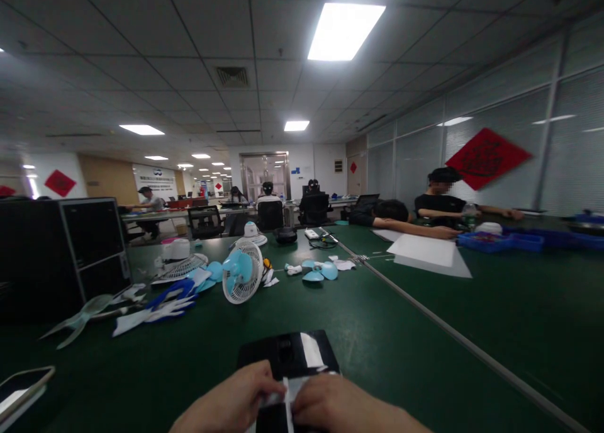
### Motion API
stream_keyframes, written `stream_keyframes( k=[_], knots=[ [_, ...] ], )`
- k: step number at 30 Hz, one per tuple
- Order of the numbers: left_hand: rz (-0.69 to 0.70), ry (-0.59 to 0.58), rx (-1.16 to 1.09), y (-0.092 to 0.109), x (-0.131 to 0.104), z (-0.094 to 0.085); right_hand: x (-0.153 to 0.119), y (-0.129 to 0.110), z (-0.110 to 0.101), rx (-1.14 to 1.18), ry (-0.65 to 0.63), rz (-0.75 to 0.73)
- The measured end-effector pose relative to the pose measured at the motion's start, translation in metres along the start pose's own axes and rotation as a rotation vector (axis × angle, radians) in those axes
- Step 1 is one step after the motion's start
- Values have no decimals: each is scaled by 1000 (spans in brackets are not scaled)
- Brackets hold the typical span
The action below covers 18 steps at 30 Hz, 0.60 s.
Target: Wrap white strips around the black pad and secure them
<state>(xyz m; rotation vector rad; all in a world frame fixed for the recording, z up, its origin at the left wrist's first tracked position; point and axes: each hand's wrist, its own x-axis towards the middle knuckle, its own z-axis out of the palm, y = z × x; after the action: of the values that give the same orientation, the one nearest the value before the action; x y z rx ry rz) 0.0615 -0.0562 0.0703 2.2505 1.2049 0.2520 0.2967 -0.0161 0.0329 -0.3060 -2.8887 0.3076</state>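
Observation:
At the bottom middle, a black boxy object (268,351) with a white patch on its top lies on the green table, partly covered by my hands. My left hand (238,395) is closed, thumb and finger pinched on a thin white strip (286,395) over the near part of the black object. Close beside it, my right hand (335,401) has its fingers curled down onto the same white strip. The right fingertips are largely hidden. Whether the strip is paper or tape I cannot tell.
Ahead stand a small fan head (243,272), blue fan blades (319,270) and blue-white gloves (158,307). A phone (23,389) lies at the left edge, a black cabinet (70,250) behind it. Right of a table seam are white sheets (427,255), blue trays (486,241) and two people.

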Motion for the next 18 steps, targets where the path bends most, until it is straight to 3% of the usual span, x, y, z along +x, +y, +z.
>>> stream_keyframes(
  k=[4,9,14,18],
  knots=[
    [-17,3,41,-9,1,4,4,7,21,-191,26,-43],
    [-18,5,4,-8,0,3,5,13,30,-343,37,-108],
    [-39,-5,-25,5,0,-1,5,18,37,-321,47,-158],
    [-27,-1,-9,7,0,-1,6,19,39,-270,34,-68]
  ],
)
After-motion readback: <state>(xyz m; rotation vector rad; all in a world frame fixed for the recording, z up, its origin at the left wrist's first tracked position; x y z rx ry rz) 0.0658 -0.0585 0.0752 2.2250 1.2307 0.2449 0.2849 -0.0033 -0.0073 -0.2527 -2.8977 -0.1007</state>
